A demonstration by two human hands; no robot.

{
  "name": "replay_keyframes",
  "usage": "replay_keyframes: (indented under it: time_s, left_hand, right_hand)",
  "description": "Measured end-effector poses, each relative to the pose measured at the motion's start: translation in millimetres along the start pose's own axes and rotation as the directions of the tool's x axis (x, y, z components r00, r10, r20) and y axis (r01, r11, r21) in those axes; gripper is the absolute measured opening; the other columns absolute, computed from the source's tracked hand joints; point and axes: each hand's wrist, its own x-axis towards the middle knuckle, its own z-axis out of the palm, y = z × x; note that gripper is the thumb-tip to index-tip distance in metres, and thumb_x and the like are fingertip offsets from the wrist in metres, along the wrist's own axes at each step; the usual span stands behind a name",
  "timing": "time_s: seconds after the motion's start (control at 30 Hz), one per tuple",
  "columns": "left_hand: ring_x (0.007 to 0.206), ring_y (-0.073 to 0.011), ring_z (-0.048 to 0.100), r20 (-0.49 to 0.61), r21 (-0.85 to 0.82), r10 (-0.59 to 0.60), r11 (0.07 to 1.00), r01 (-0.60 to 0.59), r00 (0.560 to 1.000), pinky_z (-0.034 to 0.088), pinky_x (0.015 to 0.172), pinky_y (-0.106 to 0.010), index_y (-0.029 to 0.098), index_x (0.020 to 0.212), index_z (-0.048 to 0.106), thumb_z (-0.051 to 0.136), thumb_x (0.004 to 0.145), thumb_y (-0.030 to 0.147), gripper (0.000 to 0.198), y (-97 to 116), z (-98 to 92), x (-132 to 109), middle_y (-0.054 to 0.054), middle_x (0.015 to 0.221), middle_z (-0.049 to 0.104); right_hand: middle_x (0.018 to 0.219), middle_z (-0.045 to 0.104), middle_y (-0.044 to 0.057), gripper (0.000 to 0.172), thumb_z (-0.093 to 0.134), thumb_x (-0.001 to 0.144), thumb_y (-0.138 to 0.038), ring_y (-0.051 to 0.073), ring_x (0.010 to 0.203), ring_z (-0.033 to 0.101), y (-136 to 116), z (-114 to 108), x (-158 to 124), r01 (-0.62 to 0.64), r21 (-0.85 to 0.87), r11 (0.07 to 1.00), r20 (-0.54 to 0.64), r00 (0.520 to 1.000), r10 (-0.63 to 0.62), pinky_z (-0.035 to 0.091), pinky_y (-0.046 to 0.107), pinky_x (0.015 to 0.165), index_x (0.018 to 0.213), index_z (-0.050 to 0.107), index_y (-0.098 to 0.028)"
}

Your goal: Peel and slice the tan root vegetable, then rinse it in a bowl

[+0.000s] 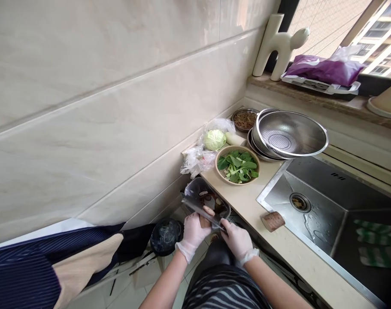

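Both my hands wear thin see-through gloves. My left hand [195, 229] is closed around a brown-skinned root piece [205, 219], which looks like yam. In my right hand [235, 238] is the handle of a kitchen knife; its broad blade [197, 208] points to the left and lies close against the root piece. I cannot tell whether the edge is cutting into it. Below the knife is a dark plastic bin [226, 210] with scraps inside. Another cut chunk of brown root [273, 221] rests on the counter by the sink edge.
Right of my hands runs the counter [214, 176], with a metal sink [317, 214]. On it stand a basket of leafy greens [237, 165], a cabbage [214, 140] in plastic and stacked steel bowls with a colander [292, 133]. A dark bucket [166, 236] is at lower left.
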Motion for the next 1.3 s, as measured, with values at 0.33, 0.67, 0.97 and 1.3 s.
replay_keyframes:
  time_s: [0.33, 0.67, 0.97, 1.3]
  left_hand:
    - [0.086, -0.0275, 0.061, -0.064, -0.446, -0.162, 0.887, 0.117, 0.985, 0.038, 0.097, -0.041, 0.024, 0.08, 0.066, 0.081, 0.049, 0.024, 0.035, -18, -9.7, -1, -0.005, 0.081, 0.068]
    - [0.079, -0.023, 0.064, 0.026, -0.524, -0.254, 0.82, 0.23, 0.967, 0.048, 0.078, -0.032, 0.022, 0.08, 0.065, 0.079, 0.05, 0.024, 0.033, -29, -9.3, 8, -0.003, 0.079, 0.069]
    - [0.091, -0.0194, 0.064, 0.487, -0.869, -0.47, -0.172, 0.465, 0.736, 0.053, 0.077, -0.03, 0.016, 0.105, 0.059, 0.062, 0.08, 0.043, 0.037, -37, 3.5, 19, -0.01, 0.104, 0.067]
    - [0.068, -0.0123, 0.06, 0.433, -0.901, -0.719, -0.333, 0.277, 0.544, 0.051, 0.056, -0.02, 0.019, 0.085, 0.055, 0.06, 0.084, 0.031, 0.012, -26, 19.1, 29, -0.002, 0.078, 0.062]
  right_hand:
    - [0.083, 0.072, 0.002, 0.017, 0.046, 0.088, -0.029, 0.018, 0.074, 0.068, 0, 12, 10, -0.175, 0.265, 0.948, 0.066, 0.984, 0.163, 0.038, 0.024, 0.06, 0.097, 0.06, -0.026]
    - [0.089, 0.072, 0.002, 0.027, 0.046, 0.088, -0.025, 0.017, 0.077, 0.069, 5, 9, -29, -0.123, 0.229, 0.966, -0.074, 0.987, 0.143, 0.047, 0.024, 0.063, 0.112, 0.058, -0.025]
    - [0.081, 0.072, 0.001, 0.024, 0.042, 0.087, -0.035, 0.02, 0.075, 0.068, 4, 12, -27, -0.24, 0.53, 0.813, -0.013, 0.957, 0.291, 0.047, 0.027, 0.067, 0.1, 0.061, -0.025]
    - [0.078, 0.07, 0.004, 0.024, 0.043, 0.086, -0.039, 0.019, 0.069, 0.063, -29, 14, -21, -0.133, 0.792, 0.596, -0.068, 0.951, 0.302, 0.047, 0.029, 0.07, 0.09, 0.058, -0.021]
